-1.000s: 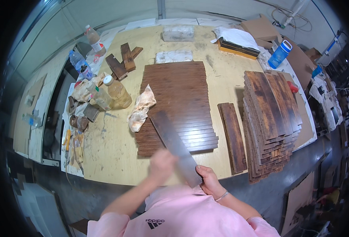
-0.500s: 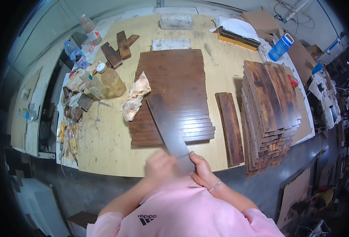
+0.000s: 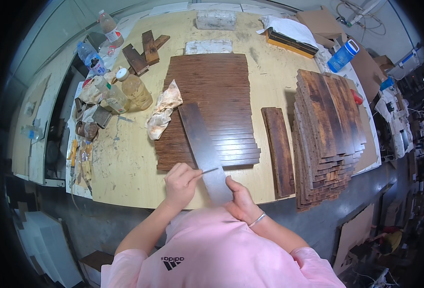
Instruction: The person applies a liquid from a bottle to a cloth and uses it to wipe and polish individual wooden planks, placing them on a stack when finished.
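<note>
A long dark wooden plank [image 3: 200, 137] lies at a slant, its far end on a row of brown planks [image 3: 212, 86] laid side by side. My right hand [image 3: 243, 199] grips the plank's near right edge, thumb on top. My left hand [image 3: 180, 185] is closed in a pinch on a thin dark stick [image 3: 212, 170], whose tip lies across the plank's face; its exact kind is too small to tell. Light glares off the plank's near part. Beside its far end, a stained white cloth [image 3: 165, 113] lies crumpled on the row's left edge.
To the right a single plank [image 3: 279, 151] lies beside a tall stack of planks [image 3: 324, 120]. Jars and bottles, including a jar of yellowish liquid [image 3: 135, 93], stand on the left. Short wood pieces [image 3: 149, 48] lie farther back. A blue bottle [image 3: 342, 56] stands back right.
My left hand has moved from the plank's near end to a spot farther up its left edge and is no longer blurred. The thin stick now shows. My right hand still holds the plank.
</note>
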